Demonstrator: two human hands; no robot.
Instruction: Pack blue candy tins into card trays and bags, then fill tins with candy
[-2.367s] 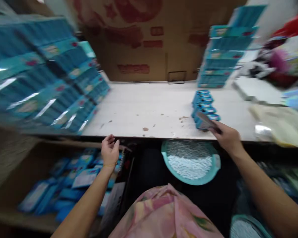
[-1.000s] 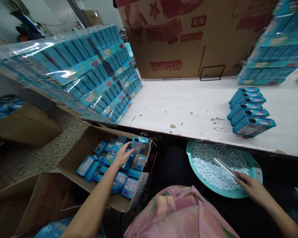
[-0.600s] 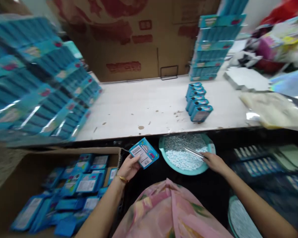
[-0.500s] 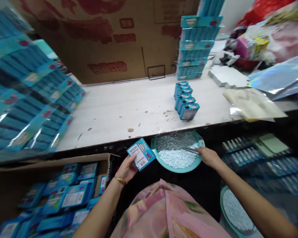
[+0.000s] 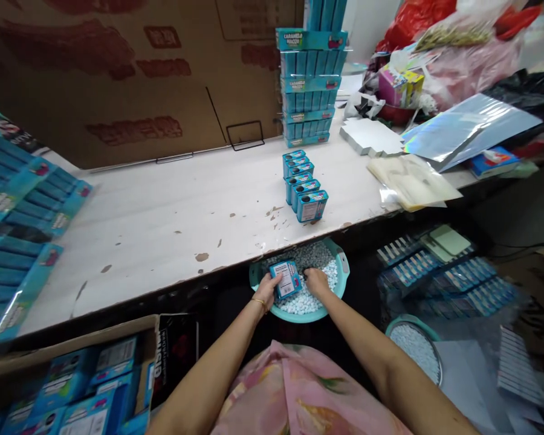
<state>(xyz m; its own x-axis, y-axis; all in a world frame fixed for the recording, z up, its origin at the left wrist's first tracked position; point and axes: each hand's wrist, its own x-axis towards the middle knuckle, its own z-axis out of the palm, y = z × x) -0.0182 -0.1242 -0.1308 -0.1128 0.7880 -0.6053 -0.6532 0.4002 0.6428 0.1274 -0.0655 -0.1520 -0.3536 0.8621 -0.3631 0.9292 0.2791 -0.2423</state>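
Observation:
A turquoise basin (image 5: 342, 284) full of small white-blue candies sits below the table edge. Held over its left part is a blue box (image 5: 286, 280), label side up, with my left hand (image 5: 266, 290) closed on its left edge. My right hand (image 5: 316, 281) is closed at the candies, just right of the box; whatever its fingers hold is hidden. On the white table above, several small blue boxes (image 5: 312, 206) stand upright in a row.
A tall stack of blue display packs (image 5: 310, 84) stands behind the row, more packs (image 5: 22, 199) at the left. An open carton (image 5: 149, 338) of blue boxes is lower left. Plastic sleeves (image 5: 410, 181) lie on the right. A second basin (image 5: 414, 350) is lower right.
My left hand has brought the box right, over the basin. My right hand has moved left into the basin, and the metal tool it held no longer shows. The view has turned right.

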